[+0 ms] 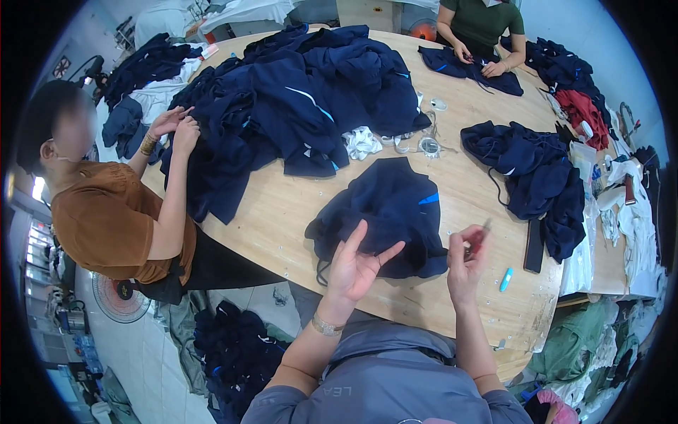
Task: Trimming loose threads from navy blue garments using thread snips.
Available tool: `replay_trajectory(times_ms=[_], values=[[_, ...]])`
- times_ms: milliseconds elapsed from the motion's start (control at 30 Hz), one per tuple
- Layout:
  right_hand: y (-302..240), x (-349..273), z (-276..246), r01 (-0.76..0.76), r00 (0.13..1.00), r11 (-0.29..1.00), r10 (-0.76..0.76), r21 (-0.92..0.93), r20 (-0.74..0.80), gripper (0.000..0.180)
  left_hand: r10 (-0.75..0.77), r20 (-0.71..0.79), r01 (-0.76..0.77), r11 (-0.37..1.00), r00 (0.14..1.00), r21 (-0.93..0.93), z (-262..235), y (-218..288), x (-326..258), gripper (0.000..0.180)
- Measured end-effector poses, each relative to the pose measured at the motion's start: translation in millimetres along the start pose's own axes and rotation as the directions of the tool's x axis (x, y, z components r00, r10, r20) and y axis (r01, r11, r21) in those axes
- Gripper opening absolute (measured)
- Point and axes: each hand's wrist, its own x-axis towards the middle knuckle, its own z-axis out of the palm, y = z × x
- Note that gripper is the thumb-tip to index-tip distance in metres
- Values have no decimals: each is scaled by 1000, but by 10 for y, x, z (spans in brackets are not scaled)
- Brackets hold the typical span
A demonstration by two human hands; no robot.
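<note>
A navy garment [385,205] with a bright blue stripe lies bunched on the table in front of me. Over its near edge my left hand [353,272] is raised, palm up, fingers spread and no object visible in it. My right hand [465,265] is closed around small red-handled thread snips [477,244], just right of the garment; their tip points up and is a little blurred. A light blue capped marker or pen [506,279] rests on the tabletop to the right of that hand.
A large heap of navy garments [296,92] covers the table's far left, with a co-worker in brown [106,219] beside it. Another co-worker in green [480,28] handles a navy garment across the table. More navy garments [530,169] and a dark phone-like slab [534,247] lie right.
</note>
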Motion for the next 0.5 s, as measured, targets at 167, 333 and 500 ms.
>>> replay_trajectory(times_ms=[167,333,500], values=[[-43,20,47,-285,888,956,235,73,395,19,-29,3,29,999,1000,37,19,12,-36,22],[-78,27,171,149,888,956,-17,-253,459,21,-13,22,10,994,1000,108,-56,3,-31,28],[-9,84,239,353,870,860,-156,-369,468,27,-1,47,-7,987,999,161,-26,4,-56,34]])
